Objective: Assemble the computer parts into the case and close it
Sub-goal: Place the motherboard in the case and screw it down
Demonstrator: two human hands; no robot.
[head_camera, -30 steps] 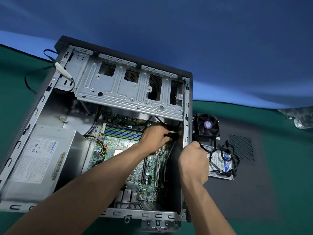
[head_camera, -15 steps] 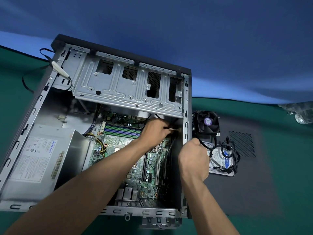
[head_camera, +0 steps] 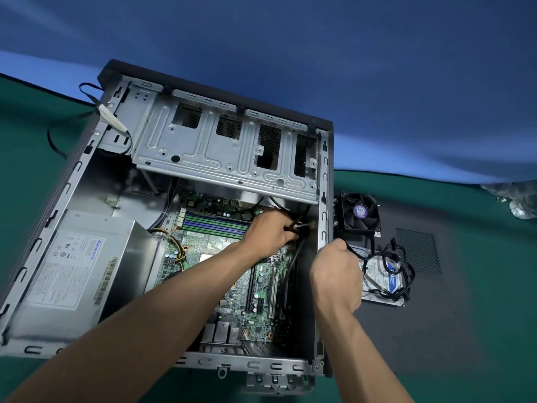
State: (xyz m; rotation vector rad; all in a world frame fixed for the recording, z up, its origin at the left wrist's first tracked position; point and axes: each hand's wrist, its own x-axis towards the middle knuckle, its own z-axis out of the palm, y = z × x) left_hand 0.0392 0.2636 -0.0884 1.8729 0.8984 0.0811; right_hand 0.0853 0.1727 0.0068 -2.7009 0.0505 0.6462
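The open computer case [head_camera: 325, 181] lies on its side with the green motherboard [head_camera: 258, 289] and a silver power supply [head_camera: 72, 271] inside. My left hand [head_camera: 271, 232] reaches deep into the case by the right wall and pinches a black cable with a white connector [head_camera: 299, 226]. My right hand [head_camera: 337, 271] sits at the case's right edge, curled round a black cable [head_camera: 356, 254] that runs out to the right. Outside, to the right, lie a CPU cooler fan [head_camera: 360, 212] and a hard drive [head_camera: 383, 282] under a coil of black cables.
The dark side panel [head_camera: 453, 301] with a mesh vent lies flat under the fan and drive. The metal drive cage [head_camera: 226, 152] spans the case's far end. Black cables loop over the case's far left corner [head_camera: 87, 88]. A crumpled plastic bag [head_camera: 520, 202] sits at the far right.
The view has shifted slightly. My left hand stays on the connector inside the case. My right hand has crept a little toward the case wall, still holding its cable.
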